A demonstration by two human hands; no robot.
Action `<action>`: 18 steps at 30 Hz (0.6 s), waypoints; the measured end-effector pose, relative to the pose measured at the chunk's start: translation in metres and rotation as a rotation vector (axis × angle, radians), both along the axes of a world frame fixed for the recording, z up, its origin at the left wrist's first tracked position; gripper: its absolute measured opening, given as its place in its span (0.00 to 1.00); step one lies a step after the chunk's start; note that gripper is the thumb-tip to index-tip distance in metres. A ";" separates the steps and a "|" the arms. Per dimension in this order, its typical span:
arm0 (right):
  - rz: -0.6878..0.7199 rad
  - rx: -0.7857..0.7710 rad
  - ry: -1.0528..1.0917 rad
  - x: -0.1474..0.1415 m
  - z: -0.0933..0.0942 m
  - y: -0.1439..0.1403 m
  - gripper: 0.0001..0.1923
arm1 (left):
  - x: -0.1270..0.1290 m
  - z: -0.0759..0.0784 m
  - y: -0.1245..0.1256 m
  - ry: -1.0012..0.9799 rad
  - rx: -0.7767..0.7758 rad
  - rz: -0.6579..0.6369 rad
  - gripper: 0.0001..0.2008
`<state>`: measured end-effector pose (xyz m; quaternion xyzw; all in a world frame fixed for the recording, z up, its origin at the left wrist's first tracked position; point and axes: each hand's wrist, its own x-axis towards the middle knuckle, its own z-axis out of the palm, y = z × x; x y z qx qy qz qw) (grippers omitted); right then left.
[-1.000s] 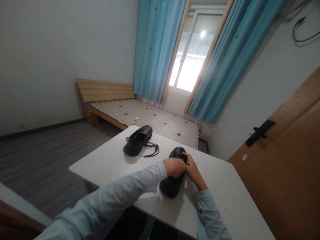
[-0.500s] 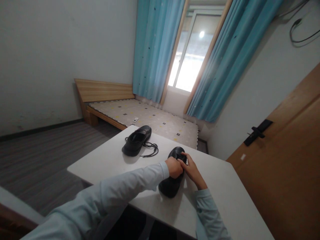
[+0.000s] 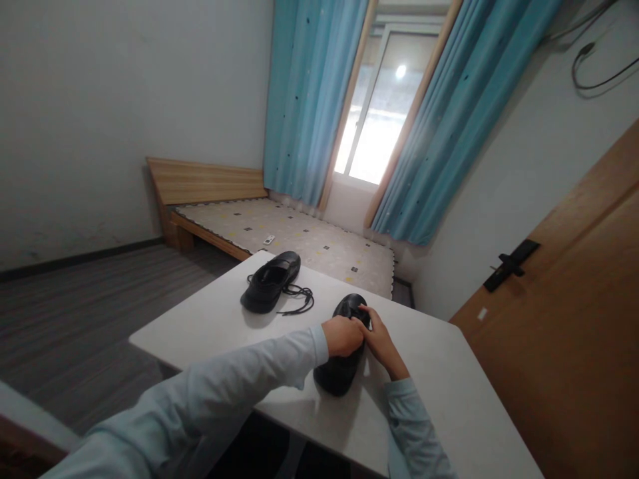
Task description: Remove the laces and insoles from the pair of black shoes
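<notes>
A black shoe (image 3: 335,376) stands on the white table in front of me, its toe pointing away. My left hand (image 3: 343,336) is closed over the shoe's lacing area, and what its fingers pinch is hidden. From the right side, my right hand (image 3: 380,338) grips the shoe's upper, its thumb close to the left fingers and its forefinger reaching over the front. Farther back on the left lies a second black shoe (image 3: 269,285), with its loose black lace (image 3: 301,301) trailing on the tabletop beside it.
The white table (image 3: 439,386) has its far edge near a bed (image 3: 299,229) with a patterned mattress, where a small white object (image 3: 269,239) lies. A wooden door (image 3: 564,319) with a black handle (image 3: 512,265) stands at the right. Blue curtains (image 3: 314,100) flank the window.
Both hands have stayed at the same shoe, with only a slight shift of the fingers. The whole view has moved a little; the second shoe lies as before.
</notes>
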<state>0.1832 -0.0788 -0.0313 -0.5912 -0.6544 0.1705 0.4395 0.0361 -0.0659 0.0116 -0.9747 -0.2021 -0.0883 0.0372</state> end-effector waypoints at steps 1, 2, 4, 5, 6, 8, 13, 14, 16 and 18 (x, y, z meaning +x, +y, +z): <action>0.001 -0.001 0.000 0.000 0.000 0.000 0.22 | -0.003 0.003 -0.002 0.004 0.010 0.001 0.05; 0.003 -0.002 -0.002 0.000 -0.001 0.000 0.22 | -0.005 0.006 -0.005 0.002 0.017 0.006 0.05; 0.006 -0.006 -0.005 -0.001 -0.001 0.000 0.23 | -0.009 0.012 -0.010 -0.009 0.028 0.025 0.06; 0.007 -0.007 -0.006 -0.001 -0.002 -0.001 0.23 | -0.011 0.015 -0.013 -0.016 0.035 0.043 0.06; 0.008 -0.006 -0.006 -0.001 -0.002 -0.001 0.24 | -0.013 0.017 -0.016 -0.022 0.045 0.063 0.06; 0.011 0.001 -0.008 -0.001 -0.003 -0.001 0.24 | -0.016 0.021 -0.020 -0.038 0.069 0.112 0.07; 0.012 0.000 0.000 0.000 -0.004 0.000 0.24 | -0.023 0.029 -0.031 -0.055 0.112 0.188 0.12; 0.012 -0.002 0.000 0.000 -0.005 0.001 0.25 | -0.025 0.030 -0.032 -0.057 0.110 0.180 0.13; 0.016 0.000 -0.008 0.001 -0.005 0.002 0.25 | -0.027 0.032 -0.034 -0.054 0.097 0.154 0.11; 0.029 0.005 -0.020 0.002 -0.005 0.002 0.25 | -0.028 0.033 -0.034 -0.047 0.076 0.149 0.08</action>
